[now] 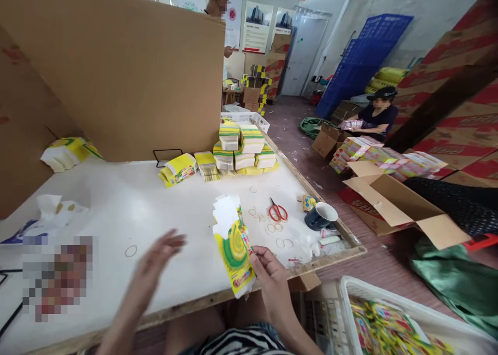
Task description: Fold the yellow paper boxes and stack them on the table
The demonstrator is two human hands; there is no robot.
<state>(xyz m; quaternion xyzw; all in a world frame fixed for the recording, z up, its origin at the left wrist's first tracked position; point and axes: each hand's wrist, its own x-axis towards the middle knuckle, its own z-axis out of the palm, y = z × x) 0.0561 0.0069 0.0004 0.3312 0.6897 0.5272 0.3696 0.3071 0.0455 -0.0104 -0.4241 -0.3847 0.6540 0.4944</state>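
A flat yellow-and-green printed carton (234, 251) with white flaps is pinched at its right edge by my right hand (270, 272), thumb in front. It hangs tilted over the near part of the white table (187, 272). My left hand (161, 249) is in the air over the table, left of the carton and apart from it. Its fingers are stretched out, a little blurred, with nothing in them. To the right of the carton lie red-handled scissors (278, 211) and several rubber bands (274, 228). One more rubber band (131, 251) lies to the left.
Stacked folded cartons (245, 150) stand at the table's back beside a cardboard panel (155, 75). A dark mug (321, 216) stands near the right edge. A white crate (346, 303) of printed packages is on the floor at right. Two people are farther back.
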